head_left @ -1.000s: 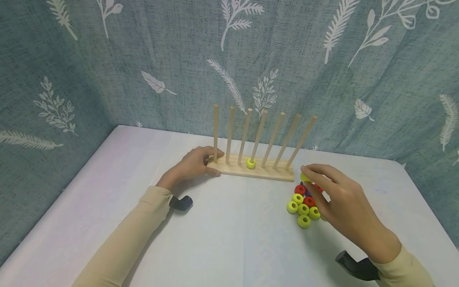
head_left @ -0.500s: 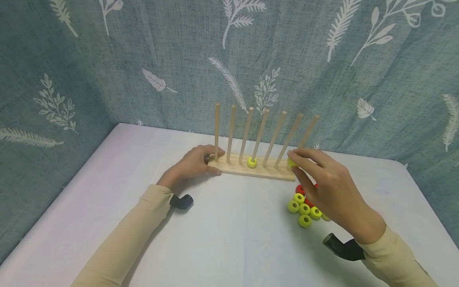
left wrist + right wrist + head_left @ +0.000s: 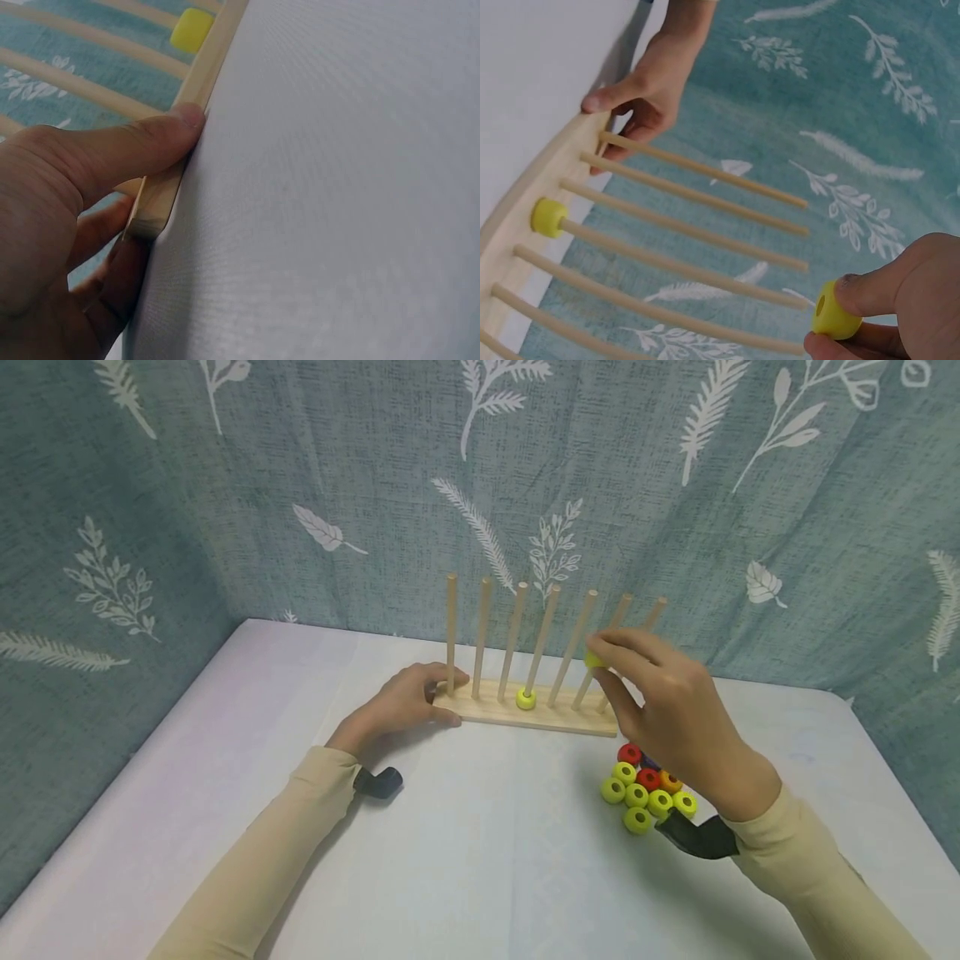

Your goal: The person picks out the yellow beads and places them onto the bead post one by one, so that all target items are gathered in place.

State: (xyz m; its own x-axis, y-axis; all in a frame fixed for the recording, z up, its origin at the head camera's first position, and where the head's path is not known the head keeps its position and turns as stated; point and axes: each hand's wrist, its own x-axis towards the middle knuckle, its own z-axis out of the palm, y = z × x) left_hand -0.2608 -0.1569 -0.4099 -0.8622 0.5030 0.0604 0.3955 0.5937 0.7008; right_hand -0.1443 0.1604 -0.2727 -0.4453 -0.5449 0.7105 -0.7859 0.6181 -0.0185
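Observation:
A wooden rack (image 3: 495, 713) with several upright pegs stands on the table, a yellow bead (image 3: 526, 698) at the foot of its middle peg. My left hand (image 3: 408, 700) grips the rack's left end, thumb along the front edge in the left wrist view and fingers behind. Between thumb and fingertips my right hand (image 3: 671, 714) pinches another yellow bead (image 3: 835, 311), raised beside the upper part of the right-hand pegs. In the right wrist view that bead's hole shows, close to the peg tips.
Several loose beads, yellow (image 3: 637, 820), red (image 3: 629, 754), orange (image 3: 671, 780) and dark blue, lie clustered on the table (image 3: 450, 843) below my right hand. A patterned curtain (image 3: 360, 485) hangs behind the rack.
My right hand has lifted the yellow bead from over the bead cluster, up and left to the pegs. My left hand has stayed on the rack's end.

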